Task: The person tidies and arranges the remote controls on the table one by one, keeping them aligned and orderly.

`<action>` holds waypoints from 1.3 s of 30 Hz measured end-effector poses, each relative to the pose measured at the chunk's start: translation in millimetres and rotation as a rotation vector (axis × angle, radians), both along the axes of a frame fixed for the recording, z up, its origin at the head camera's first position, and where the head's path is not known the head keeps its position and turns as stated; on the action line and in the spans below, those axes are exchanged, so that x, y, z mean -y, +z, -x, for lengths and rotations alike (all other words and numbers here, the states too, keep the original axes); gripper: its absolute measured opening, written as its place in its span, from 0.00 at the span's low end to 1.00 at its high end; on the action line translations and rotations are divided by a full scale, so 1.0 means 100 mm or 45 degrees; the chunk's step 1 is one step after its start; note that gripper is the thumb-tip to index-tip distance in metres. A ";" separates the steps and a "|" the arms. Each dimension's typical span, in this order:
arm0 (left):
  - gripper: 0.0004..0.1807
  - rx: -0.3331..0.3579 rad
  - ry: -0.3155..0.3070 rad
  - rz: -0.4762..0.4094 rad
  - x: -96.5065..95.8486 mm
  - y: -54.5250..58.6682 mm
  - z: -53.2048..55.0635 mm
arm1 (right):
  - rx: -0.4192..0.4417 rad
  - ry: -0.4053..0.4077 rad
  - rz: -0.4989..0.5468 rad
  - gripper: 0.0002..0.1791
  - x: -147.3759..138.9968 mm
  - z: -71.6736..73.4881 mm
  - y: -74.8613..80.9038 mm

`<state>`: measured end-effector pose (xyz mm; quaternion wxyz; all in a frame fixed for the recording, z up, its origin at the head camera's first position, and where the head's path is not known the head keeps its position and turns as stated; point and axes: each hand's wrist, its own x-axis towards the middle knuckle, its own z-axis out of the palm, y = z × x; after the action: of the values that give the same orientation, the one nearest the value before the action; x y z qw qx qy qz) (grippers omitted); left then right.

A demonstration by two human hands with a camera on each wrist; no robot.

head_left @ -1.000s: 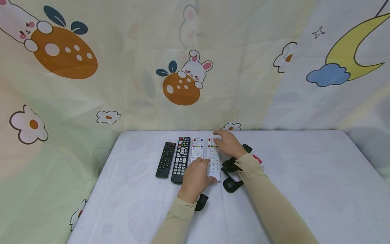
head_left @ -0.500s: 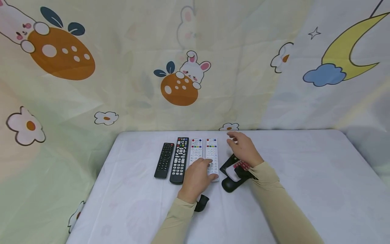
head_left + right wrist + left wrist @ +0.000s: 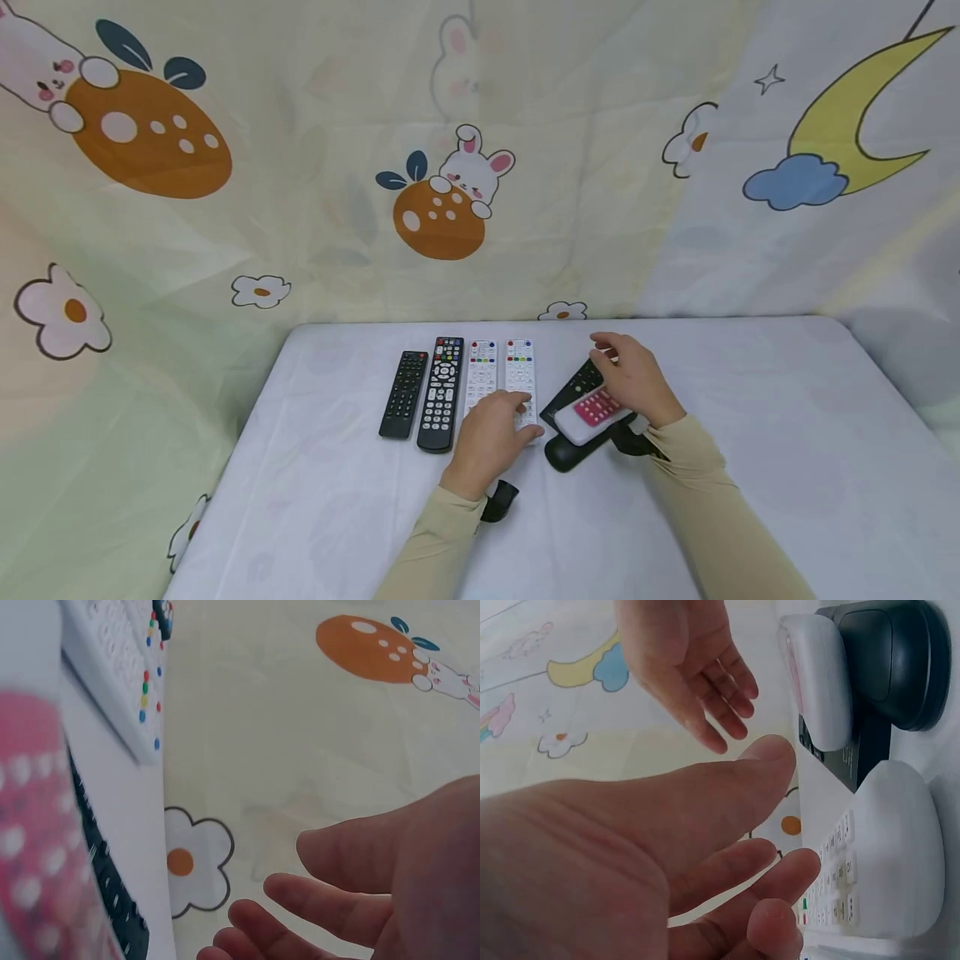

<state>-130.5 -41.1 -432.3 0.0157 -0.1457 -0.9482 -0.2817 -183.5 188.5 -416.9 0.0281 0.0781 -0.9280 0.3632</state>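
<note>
Four remotes would exceed a plain count, so: several remote controls lie side by side in the head view. My left hand (image 3: 489, 442) hovers at the near ends of two white remotes, the right one (image 3: 520, 367) and the left one (image 3: 482, 371), its thumb and fingers apart. Left of them lie a large black remote (image 3: 441, 408) and a slimmer black remote (image 3: 403, 396). My right hand (image 3: 636, 379) hangs over a pile, fingers loosely bent, holding nothing. On top is a white remote with a pink keypad (image 3: 581, 423), across a black remote (image 3: 573, 387) and another black one (image 3: 564, 455).
The white-covered table (image 3: 337, 517) extends on both sides of the remotes. Behind its far edge hangs a patterned cloth (image 3: 330, 208). A black wrist strap (image 3: 501, 502) sits on the left wrist.
My right hand has moved right, away from the right white remote to above the pile, uncovering the pink-keypad remote. The left hand has stayed nearly still.
</note>
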 end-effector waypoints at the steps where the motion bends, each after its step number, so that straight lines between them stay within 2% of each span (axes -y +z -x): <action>1: 0.25 0.008 -0.005 -0.003 -0.01 0.00 0.00 | 0.007 -0.009 -0.009 0.24 -0.03 -0.01 -0.01; 10: 0.24 0.016 -0.080 0.018 -0.09 -0.03 0.07 | 0.063 -0.080 -0.032 0.24 -0.21 -0.13 -0.07; 16: 0.25 0.032 -0.111 0.011 -0.12 -0.03 0.11 | 0.169 -0.147 -0.042 0.25 -0.25 -0.17 -0.10; 19: 0.24 0.052 -0.121 0.006 -0.13 -0.03 0.13 | 0.188 -0.166 -0.057 0.26 -0.28 -0.18 -0.13; 27: 0.23 0.078 -0.183 0.019 -0.18 -0.02 0.15 | 0.202 -0.155 -0.084 0.25 -0.36 -0.24 -0.20; 39: 0.25 0.127 -0.216 0.087 -0.29 -0.05 0.18 | 0.332 -0.167 -0.098 0.27 -0.40 -0.26 -0.29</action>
<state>-148.2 -12.0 -437.1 -0.0605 -0.2117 -0.9411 -0.2565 -158.0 228.3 -445.6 -0.0720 -0.0297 -0.9402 0.3317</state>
